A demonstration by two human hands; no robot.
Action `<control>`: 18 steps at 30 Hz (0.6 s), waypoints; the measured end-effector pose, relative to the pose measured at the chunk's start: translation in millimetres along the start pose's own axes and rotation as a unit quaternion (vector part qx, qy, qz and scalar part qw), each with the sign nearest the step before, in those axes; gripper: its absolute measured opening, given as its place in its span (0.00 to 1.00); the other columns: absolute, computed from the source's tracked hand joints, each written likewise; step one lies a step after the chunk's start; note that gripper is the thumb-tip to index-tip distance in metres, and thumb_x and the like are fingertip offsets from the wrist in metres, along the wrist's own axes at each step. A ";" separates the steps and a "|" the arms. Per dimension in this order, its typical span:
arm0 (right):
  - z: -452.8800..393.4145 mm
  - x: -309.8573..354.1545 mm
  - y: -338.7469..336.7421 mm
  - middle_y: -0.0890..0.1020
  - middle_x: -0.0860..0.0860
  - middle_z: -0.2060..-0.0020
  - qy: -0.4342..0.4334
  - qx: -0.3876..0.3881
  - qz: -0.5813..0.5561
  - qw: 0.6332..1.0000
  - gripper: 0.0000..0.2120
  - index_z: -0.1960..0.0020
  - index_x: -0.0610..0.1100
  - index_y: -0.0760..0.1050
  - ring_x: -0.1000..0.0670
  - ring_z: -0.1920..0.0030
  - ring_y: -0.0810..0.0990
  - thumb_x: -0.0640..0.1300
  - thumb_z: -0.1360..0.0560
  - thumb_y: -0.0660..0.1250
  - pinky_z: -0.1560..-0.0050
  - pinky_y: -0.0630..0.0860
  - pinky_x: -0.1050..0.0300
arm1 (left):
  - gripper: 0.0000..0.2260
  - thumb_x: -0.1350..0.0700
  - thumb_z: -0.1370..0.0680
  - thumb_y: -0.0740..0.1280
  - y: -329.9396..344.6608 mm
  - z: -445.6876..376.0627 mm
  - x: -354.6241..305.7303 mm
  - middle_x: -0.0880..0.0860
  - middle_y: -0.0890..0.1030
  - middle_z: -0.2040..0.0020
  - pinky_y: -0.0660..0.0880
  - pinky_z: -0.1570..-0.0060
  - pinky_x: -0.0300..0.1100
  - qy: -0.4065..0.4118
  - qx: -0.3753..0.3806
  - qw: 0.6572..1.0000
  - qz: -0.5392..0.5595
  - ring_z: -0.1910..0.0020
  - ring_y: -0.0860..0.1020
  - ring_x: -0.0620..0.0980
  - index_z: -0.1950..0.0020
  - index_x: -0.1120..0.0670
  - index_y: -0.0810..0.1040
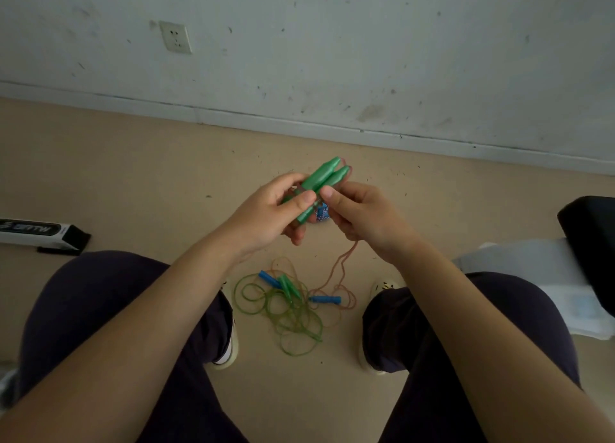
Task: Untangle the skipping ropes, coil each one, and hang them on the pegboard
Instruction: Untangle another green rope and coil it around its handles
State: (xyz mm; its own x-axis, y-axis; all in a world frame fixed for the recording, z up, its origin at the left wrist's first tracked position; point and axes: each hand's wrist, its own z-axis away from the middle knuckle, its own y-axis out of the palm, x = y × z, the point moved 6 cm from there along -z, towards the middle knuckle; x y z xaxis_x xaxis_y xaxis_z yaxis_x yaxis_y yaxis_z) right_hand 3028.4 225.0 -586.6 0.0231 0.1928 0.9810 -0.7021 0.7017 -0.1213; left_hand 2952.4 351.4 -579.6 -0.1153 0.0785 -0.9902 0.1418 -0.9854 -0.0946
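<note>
**Two green handles paired, cord still to gather**

Two green handles (321, 184) lie side by side in my grip, tips pointing toward the wall (332, 43). My left hand (276, 209) curls round them, thumb pressed across the top; my right hand (362, 216) pinches near the same spot, and an orange cord (342, 266) hangs from it down to the floor (133, 176). Something blue and white shows between the palms — I cannot tell what it is.

On the floor between my shoes sits the rest of the tangle (293, 306): green loops, a third green handle and two blue handles (324, 299) mixed in, the orange cord trailing into its right side.

To do this step well, I judge I should keep the left hand clamped on the pair and let the right draw the cord up in even loops, easing it out rather than tugging — a hard pull would likely tighten it against the green loops. No pegboard is in view.
</note>
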 end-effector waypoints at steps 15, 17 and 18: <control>0.0 -2.0 5.8 0.71 0.63 0.79 -0.010 0.010 0.165 0.986 0.09 0.49 0.45 0.79 0.60 0.77 0.68 0.48 0.18 0.62 0.72 0.63 0.68 | 0.09 0.56 0.17 0.63 -8.6 -6.9 5.8 0.53 0.78 0.57 0.73 0.64 0.44 -0.001 -0.065 0.998 -0.022 0.67 0.77 0.47 0.38 0.58 0.74; 0.4 -1.4 8.2 0.69 0.60 0.78 -0.013 0.024 0.127 0.992 0.13 0.46 0.43 0.80 0.59 0.76 0.66 0.51 0.19 0.63 0.72 0.63 0.65 | 0.08 0.56 0.17 0.63 -10.8 -7.6 6.3 0.52 0.78 0.58 0.73 0.63 0.46 -0.002 -0.075 0.997 -0.010 0.68 0.76 0.47 0.39 0.57 0.74; 0.0 -1.5 7.9 0.69 0.60 0.78 -0.011 0.018 0.121 0.992 0.14 0.46 0.42 0.80 0.59 0.76 0.66 0.52 0.19 0.63 0.72 0.64 0.64 | 0.08 0.56 0.17 0.63 -11.0 -7.8 6.7 0.51 0.77 0.58 0.73 0.62 0.46 -0.002 -0.074 0.997 -0.005 0.67 0.76 0.47 0.39 0.56 0.75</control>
State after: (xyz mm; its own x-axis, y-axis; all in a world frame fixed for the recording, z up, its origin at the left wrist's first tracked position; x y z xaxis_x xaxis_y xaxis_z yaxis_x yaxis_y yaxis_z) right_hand 3022.8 230.3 -589.0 -0.1643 0.3378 0.9268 -0.7108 0.6109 -0.3486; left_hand 2957.7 364.0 -586.0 -0.1217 0.0878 -0.9887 0.2843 -0.9513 -0.1195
